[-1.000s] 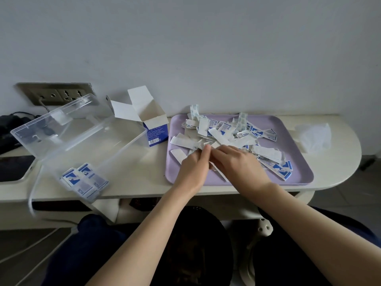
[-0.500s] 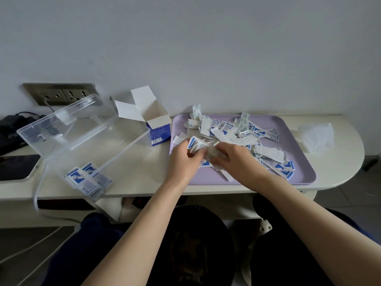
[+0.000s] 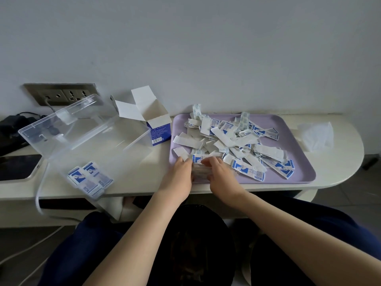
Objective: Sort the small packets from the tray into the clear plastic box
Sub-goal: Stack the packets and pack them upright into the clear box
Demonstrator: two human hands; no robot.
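Note:
A lilac tray (image 3: 305,172) on the white table carries a loose heap of several white-and-blue packets (image 3: 231,139). At the tray's near left corner my left hand (image 3: 179,178) and my right hand (image 3: 221,178) hold a small bundle of packets (image 3: 201,168) between them, fingers curled round its two ends. The bundle is blurred. Left of the tray stands the clear plastic box (image 3: 86,145), lid up, with a neat stack of packets (image 3: 90,180) in its near corner.
An opened white-and-blue carton (image 3: 153,124) stands between box and tray. A crumpled clear wrapper (image 3: 315,136) lies at the table's right end. A dark phone (image 3: 18,167) lies at the left edge, a wall socket (image 3: 61,96) with a cable behind the box.
Both hands have drawn the gathered packets out of the heap toward the tray's near left edge and closed in on them from both sides.

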